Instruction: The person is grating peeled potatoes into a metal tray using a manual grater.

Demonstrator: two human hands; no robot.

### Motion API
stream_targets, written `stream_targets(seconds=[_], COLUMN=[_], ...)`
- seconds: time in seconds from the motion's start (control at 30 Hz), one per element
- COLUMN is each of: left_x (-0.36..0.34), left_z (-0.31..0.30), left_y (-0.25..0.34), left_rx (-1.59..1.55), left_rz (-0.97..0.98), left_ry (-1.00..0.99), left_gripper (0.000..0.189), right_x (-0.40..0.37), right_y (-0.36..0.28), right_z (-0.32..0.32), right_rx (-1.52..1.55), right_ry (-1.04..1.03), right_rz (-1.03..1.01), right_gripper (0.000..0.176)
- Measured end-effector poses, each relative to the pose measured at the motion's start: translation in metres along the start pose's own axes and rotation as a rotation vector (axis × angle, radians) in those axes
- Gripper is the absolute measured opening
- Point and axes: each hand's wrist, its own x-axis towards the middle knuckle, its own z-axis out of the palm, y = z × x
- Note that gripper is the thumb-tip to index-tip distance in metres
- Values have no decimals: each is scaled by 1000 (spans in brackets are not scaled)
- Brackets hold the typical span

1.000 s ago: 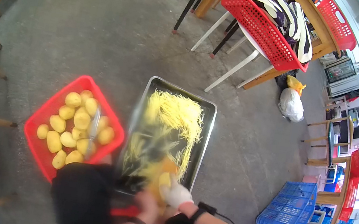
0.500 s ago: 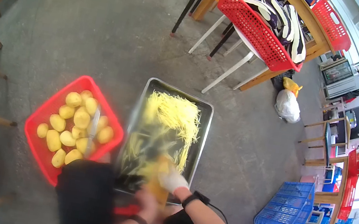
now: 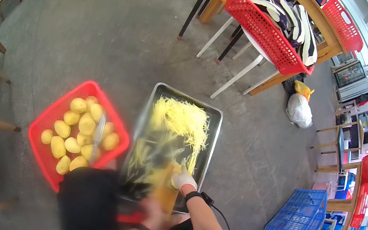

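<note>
A wooden grater board (image 3: 164, 190) slopes down into a steel tray (image 3: 215, 142). My left hand (image 3: 151, 213), bare and smeared by motion, grips the lower end of the board. My right hand (image 3: 183, 179), in a white glove, is closed round a peeled potato (image 3: 177, 169) pressed on the board's upper part. The potato is mostly hidden by the glove. Pale yellow potato shreds (image 3: 183, 119) are heaped at the far end of the tray, with looser shreds nearer the board.
To the left, a red basket (image 3: 42, 116) holds several peeled potatoes (image 3: 87, 124) and a knife (image 3: 99, 131). A red basket (image 3: 261, 29) of striped peeled eggplants (image 3: 301, 27) stands on a stool. A blue crate (image 3: 295, 224) and plastic bags (image 3: 299, 111) lie to the right.
My right hand has shifted slightly along the board, with the potato now showing beside the glove. The whole view has moved a little. My left hand stays at the board's lower end.
</note>
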Motion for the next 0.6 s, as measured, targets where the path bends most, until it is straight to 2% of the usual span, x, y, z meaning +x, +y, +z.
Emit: stream_targets(seconds=[0.03,0.1,0.13,0.23,0.3,0.43,0.53,0.6], left_x=[1,-2,-1,-1,-4,3,8,-4], left_z=[-3,-11,-7,0,-6,0,9,-9], left_y=[7,12,8,-3,5,2,-7,11], left_rx=[-6,-282,-281,-205,-190,-191,-199,-51], left_rz=[6,-190,-191,-91,-122,-117,-94,-36], left_ry=[1,-31,-43,-22,-28,-27,-22,-73], left_gripper=[44,44,44,44,44,43,44,45], right_x=[0,-24,-46,-132,-139,-69,-9,8], right_y=[0,2,5,-11,-2,-9,10,9], right_z=[-2,-8,-8,-46,-30,-13,14,8], right_rx=[1,28,-41,-84,-112,-28,8,-7], right_ry=[8,-79,-65,-290,-289,-185,-75,-35], right_rz=[-3,-117,-195,-258,-164,-66,-135,-39], right_gripper=[64,64,64,65,67,71,66,66])
